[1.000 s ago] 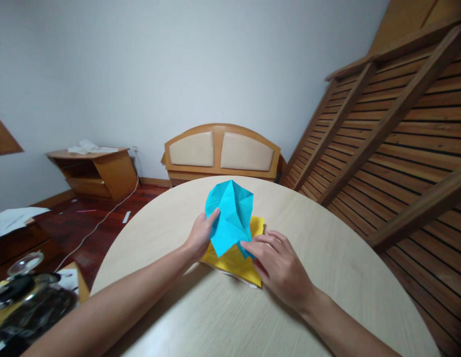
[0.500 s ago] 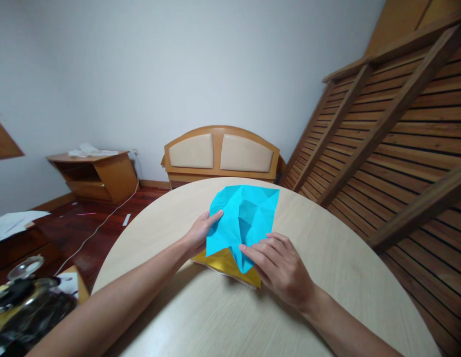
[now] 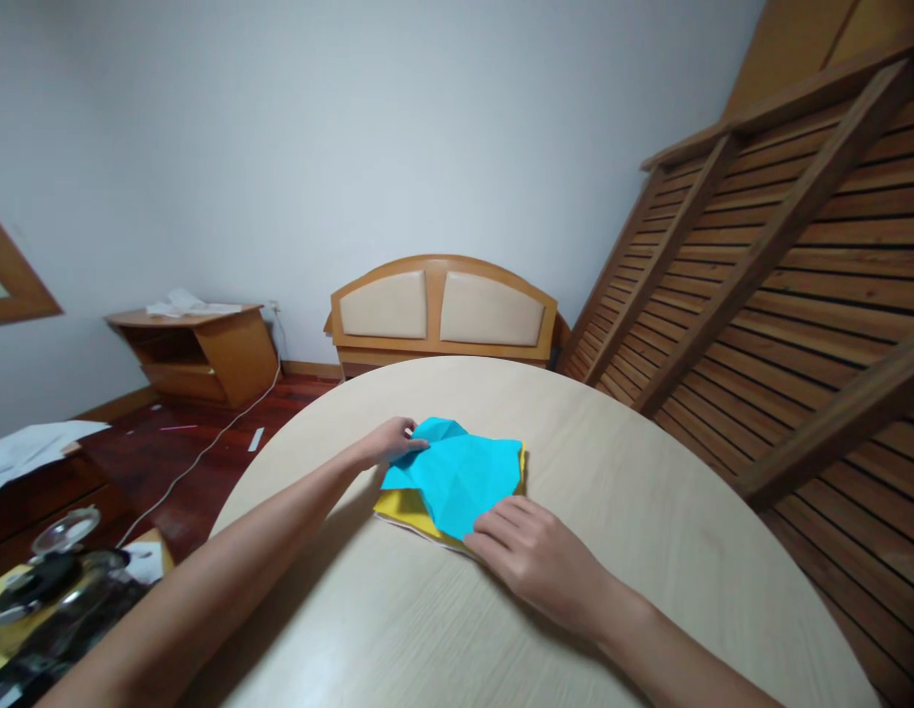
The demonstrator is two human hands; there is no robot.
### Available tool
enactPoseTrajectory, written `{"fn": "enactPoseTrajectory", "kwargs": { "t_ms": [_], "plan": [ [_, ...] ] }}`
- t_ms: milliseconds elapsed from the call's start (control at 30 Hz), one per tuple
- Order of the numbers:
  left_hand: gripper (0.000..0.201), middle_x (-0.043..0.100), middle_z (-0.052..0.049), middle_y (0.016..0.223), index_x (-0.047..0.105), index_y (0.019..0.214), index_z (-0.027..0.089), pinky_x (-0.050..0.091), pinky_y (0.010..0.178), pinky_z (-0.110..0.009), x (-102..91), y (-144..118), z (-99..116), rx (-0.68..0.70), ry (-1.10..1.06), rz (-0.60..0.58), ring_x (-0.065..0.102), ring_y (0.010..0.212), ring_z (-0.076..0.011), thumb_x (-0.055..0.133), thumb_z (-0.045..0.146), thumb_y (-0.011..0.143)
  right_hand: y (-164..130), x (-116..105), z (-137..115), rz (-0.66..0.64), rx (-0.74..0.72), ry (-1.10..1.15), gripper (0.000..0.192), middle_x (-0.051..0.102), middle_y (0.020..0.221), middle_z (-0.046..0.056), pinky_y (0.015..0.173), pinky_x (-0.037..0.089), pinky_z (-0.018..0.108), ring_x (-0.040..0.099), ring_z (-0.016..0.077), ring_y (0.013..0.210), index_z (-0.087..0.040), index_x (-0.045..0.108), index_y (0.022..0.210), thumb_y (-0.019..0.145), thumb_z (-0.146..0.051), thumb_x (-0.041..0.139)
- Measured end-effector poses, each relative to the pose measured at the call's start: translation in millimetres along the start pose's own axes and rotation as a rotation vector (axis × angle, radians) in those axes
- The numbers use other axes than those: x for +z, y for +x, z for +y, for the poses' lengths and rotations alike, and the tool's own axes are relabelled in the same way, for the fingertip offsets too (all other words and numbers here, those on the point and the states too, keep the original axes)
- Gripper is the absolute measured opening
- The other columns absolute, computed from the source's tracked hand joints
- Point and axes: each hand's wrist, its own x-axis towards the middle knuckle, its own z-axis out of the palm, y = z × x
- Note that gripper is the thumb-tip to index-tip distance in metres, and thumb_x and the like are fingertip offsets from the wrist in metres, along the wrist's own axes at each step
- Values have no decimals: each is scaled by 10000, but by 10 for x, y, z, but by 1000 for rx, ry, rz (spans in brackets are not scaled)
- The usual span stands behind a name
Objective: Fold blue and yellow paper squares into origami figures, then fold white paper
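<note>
A creased sheet of blue paper (image 3: 471,477), partly unfolded, lies over a stack of yellow paper (image 3: 410,506) on the round table (image 3: 693,551). My left hand (image 3: 390,442) pinches the blue paper at its left edge, thumb on top and the other fingers partly hidden. At the near right edge of the same sheet, my right hand (image 3: 534,551) has its fingers bent and closed on the paper. Most of the yellow stack is covered; its front edge and a strip on the right show.
A headboard (image 3: 442,305) stands behind the table against the wall. Wooden slatted panels (image 3: 766,275) lean on the right. On the left are a low cabinet (image 3: 206,359) with papers on top, a white cord (image 3: 206,447) on the floor and a glass pot (image 3: 65,580).
The blue paper has come down from its raised, tilted position and now lies flatter over the yellow stack. Both hands have lowered with it, still at its edges.
</note>
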Motion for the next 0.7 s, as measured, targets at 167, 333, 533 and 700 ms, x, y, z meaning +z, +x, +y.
{"fn": "enactPoseTrajectory", "kwargs": {
  "t_ms": [167,333,533,700],
  "plan": [
    [605,717,-131,1032,422,1395,120,502,802,-334,170,-29,-22,79,380,101,674,939,-266,611,359,872,-7,47,-57,-268,117,171,101,693,897,41,720,414,325,620,207,829,-196,664,930,939,-197,564],
    [595,434,-187,1478,384,1452,197,479,954,-417,310,-174,110,314,715,215,534,1248,-328,585,216,892,80,-22,64,-386,349,457,260,722,923,38,702,434,291,651,197,835,-217,686,934,986,-375,486],
    [365,380,-123,1542,538,1340,186,332,1144,-405,459,-136,105,746,806,12,345,1428,-263,465,200,983,237,143,233,-359,359,440,306,662,1191,115,992,412,407,576,278,1139,-189,654,1168,907,-330,578],
    [491,408,-177,1513,428,1442,95,340,1147,-369,500,24,-101,751,665,-140,382,1410,-264,457,271,985,224,344,247,-470,361,527,769,255,1607,135,1196,109,534,175,344,1479,-183,304,1537,908,-573,512]
  ]
}}
